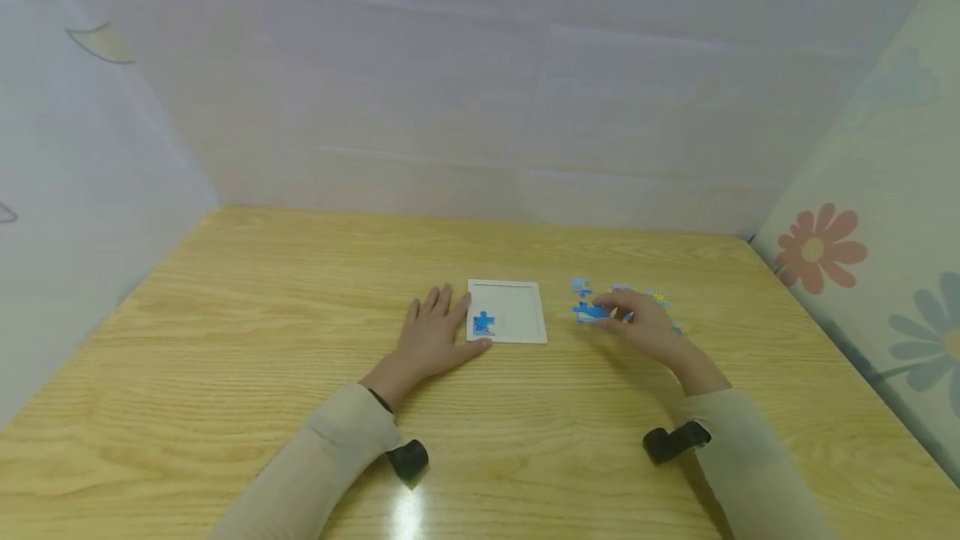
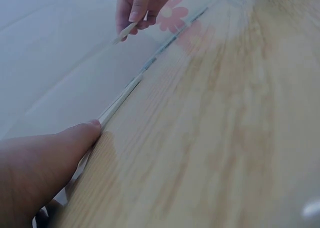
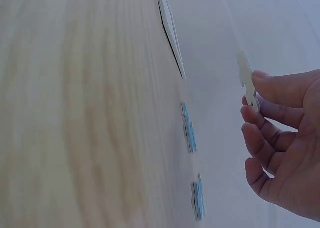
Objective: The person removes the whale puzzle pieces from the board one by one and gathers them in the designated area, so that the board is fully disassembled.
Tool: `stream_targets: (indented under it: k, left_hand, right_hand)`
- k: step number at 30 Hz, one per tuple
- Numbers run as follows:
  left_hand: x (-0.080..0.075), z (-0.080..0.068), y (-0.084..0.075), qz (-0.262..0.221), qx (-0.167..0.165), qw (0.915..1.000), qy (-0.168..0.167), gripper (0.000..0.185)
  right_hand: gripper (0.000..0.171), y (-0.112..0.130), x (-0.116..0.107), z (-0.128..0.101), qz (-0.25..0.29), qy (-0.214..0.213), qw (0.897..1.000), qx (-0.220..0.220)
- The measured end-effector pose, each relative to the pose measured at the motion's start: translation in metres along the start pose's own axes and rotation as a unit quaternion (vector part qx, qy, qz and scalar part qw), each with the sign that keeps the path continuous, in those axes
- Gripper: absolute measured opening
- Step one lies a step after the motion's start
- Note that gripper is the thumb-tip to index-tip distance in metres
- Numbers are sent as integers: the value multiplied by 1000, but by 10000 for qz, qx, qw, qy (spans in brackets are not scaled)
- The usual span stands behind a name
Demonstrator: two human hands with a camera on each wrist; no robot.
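Note:
A white square puzzle tray lies on the table, with one blue puzzle piece in its near left corner. My left hand rests flat at the tray's left side, fingers spread. Its thumb touches the near edge in the left wrist view. To the right of the tray, my right hand pinches another blue puzzle piece between thumb and fingers. The right wrist view shows this held piece raised off the table, its pale side facing the camera.
Several loose puzzle pieces lie around the right hand, among them a light blue one and one with a yellow sun; the hand partly covers others. Pale cloth walls stand behind and beside the wooden table.

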State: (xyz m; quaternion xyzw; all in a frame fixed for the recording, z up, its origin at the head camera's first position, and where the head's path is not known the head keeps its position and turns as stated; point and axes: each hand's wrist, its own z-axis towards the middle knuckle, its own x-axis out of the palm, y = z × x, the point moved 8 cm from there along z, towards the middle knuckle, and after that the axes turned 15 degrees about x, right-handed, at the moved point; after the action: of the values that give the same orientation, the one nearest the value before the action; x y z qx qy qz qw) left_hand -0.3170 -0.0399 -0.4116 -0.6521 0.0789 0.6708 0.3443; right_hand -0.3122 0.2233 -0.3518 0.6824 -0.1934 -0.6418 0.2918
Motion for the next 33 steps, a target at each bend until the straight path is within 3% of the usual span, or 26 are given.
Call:
stream_targets:
  k: [11, 18, 24, 33]
  left_hand:
    - [2, -1, 0, 88, -68, 9997, 198, 83]
    - [1, -2, -1, 127, -23, 9997, 218, 80]
    - [0, -2, -1, 109, -38, 9997, 204, 78]
    - [1, -2, -2, 123, 0, 9997, 194, 78]
  right_hand:
    - [28, -26, -23, -21, -74, -40, 10000, 23]
    - [32, -50, -25, -31, -15, 146, 9994, 308]
    - [33, -57, -23, -33, 52, 303, 9990, 339]
    - [29, -59, -23, -35, -294, 172, 9991, 269]
